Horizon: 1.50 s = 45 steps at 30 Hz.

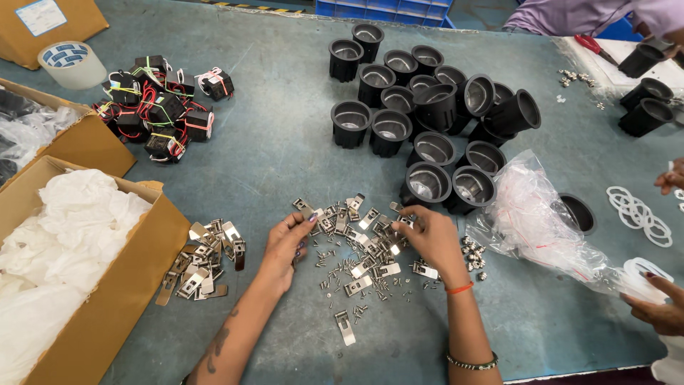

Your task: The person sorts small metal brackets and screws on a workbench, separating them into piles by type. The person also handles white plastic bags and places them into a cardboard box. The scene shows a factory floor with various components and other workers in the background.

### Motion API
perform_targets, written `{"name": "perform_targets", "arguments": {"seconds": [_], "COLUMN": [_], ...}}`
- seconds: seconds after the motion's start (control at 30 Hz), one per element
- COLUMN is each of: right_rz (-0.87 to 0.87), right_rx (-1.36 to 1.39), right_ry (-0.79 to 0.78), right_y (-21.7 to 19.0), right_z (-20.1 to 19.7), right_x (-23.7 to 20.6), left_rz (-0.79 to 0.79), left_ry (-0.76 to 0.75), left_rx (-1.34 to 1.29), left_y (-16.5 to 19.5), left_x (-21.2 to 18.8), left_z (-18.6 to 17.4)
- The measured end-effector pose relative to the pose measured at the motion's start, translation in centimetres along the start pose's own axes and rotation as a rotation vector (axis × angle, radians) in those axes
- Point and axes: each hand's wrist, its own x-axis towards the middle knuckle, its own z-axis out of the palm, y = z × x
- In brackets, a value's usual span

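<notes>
left hand [288, 246]: resting on the blue-green table [271, 150], fingers curled, fingertips pinching something small at the near-left edge of the clip pile (can't tell exactly what it's gripping).
right hand [427, 239]: lying palm-down over the right side of the same pile, fingers bent and touching the metal clips [360, 239]; whether it's actually gripping one, can't tell.
metal clips: lying loose between both hands, mixed with small screws [349, 274]; one stray clip [345, 326] sitting nearer the table edge.
second clip heap [203, 260]: sitting left of the left hand, just beside the open cardboard box [135, 278] with white wrapping in it.
plastic bag [531, 210]: lying crumpled right of the right hand, near a small cluster of nuts [472, 253].
other person's hand [655, 303]: holding a white ring at far right.
black housings [427, 100]: standing clustered beyond the clips, some tipped over.
wired black modules [164, 107]: piled far left.
tape roll [71, 63]: sitting at the far-left corner.
</notes>
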Motion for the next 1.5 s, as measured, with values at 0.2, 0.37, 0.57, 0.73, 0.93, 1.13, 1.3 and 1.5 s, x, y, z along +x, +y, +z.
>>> {"name": "perform_targets", "arguments": {"seconds": [0.2, 0.37, 0.57, 0.73, 0.93, 1.13, 1.3, 1.5], "right_rz": [-0.086, -0.086, 0.001, 0.017, -0.383, -0.319, -0.591, -0.511], "right_rx": [0.006, 0.012, 0.039, 0.041, -0.034, -0.163, -0.185, -0.131], "right_ry": [-0.102, -0.066, -0.1, -0.092, 0.053, -0.164, -0.099, -0.137], "right_y": [-0.6, -0.1, -0.5, -1.3, -4.0, -6.7, -6.4, -4.4], "right_z": [0.7, 1.5, 1.2, 0.8, 4.0, 4.8, 5.2, 4.7], "right_x": [0.0, 0.1, 0.1, -0.2, -1.7, -2.3, -2.4, -2.2], "left_rz": [-0.122, -0.18, -0.075, 0.114, 0.504, 0.699, 0.428, 0.456], "left_ry": [-0.007, 0.026, 0.013, 0.23, 0.249, 0.082, 0.027, -0.047], "left_rx": [-0.201, -0.28, -0.223, 0.118, 0.762, 1.153, 1.174, 0.977], "left_y": [0.5, 1.1, 2.3, 3.2, 2.8, 3.5, 4.0, 3.9], "left_x": [0.1, -0.2, 0.1, 1.1, 1.9, 0.7, -0.2, -0.5], "left_z": [0.0, 0.2, -0.8, -2.9, -2.9, -1.7, -0.8, -0.6]}}
